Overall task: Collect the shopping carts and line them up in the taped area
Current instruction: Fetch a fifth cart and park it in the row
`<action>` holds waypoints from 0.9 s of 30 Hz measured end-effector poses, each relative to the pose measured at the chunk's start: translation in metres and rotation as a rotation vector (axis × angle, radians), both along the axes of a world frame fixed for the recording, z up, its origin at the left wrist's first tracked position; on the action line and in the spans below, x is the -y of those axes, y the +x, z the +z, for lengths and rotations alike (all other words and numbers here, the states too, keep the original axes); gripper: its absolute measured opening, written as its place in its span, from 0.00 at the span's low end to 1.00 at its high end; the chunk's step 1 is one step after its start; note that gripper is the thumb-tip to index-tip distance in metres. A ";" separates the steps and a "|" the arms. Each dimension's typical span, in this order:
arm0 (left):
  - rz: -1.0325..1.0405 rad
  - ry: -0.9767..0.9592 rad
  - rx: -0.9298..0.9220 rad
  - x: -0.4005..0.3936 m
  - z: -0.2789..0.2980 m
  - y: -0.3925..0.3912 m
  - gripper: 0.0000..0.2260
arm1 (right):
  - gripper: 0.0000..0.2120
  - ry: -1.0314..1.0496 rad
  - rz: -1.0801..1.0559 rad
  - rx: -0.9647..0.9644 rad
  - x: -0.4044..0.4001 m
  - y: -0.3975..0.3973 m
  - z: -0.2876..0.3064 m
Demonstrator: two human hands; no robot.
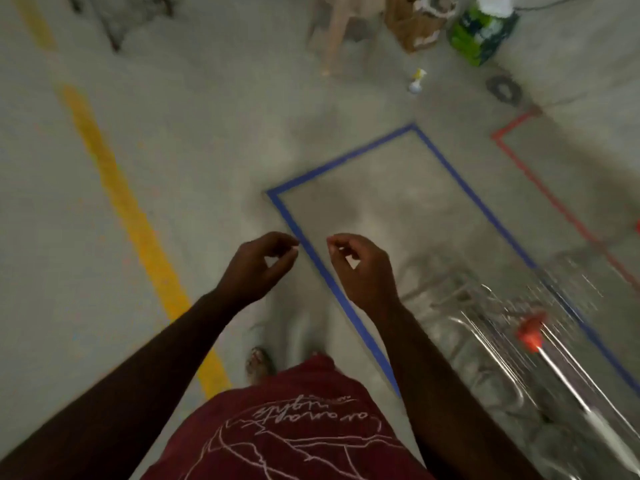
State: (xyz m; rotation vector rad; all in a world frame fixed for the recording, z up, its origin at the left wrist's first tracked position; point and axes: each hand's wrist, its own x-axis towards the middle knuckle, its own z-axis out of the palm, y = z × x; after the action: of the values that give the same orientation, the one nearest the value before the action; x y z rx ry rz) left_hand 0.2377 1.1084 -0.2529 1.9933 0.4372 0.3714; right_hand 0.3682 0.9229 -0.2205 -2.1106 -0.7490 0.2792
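A blue tape rectangle marks an area on the grey concrete floor, running from the middle of the view toward the lower right. One metal shopping cart with a red handle end stands blurred inside it at the lower right. My left hand hangs in front of me, left of the blue tape, fingers loosely curled and holding nothing. My right hand is level with it, over the tape's left edge, also loosely curled and holding nothing. Neither hand touches the cart.
A yellow floor line runs down the left. A red tape outline lies right of the blue one. At the back stand a brown paper bag, a green package, a small spray bottle and a tape roll.
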 end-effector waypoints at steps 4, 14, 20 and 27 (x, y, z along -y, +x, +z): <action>0.183 0.027 0.066 -0.093 0.006 0.003 0.05 | 0.09 -0.007 0.172 -0.007 -0.116 0.029 -0.001; 0.475 -0.048 -0.041 -0.348 0.011 0.060 0.06 | 0.09 -0.091 0.450 -0.137 -0.401 0.152 -0.043; 0.642 -0.002 -0.008 -0.495 0.038 0.117 0.03 | 0.09 -0.029 0.580 -0.156 -0.576 0.218 0.000; 0.744 0.017 0.037 -0.661 0.031 0.151 0.03 | 0.07 -0.014 0.672 -0.177 -0.773 0.260 0.017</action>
State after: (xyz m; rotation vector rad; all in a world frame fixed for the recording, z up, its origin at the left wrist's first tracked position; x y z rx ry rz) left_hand 0.3883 1.7695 -0.2217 1.7742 1.1545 0.8672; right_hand 0.6281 1.6955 -0.2030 -1.7550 -1.3302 0.8191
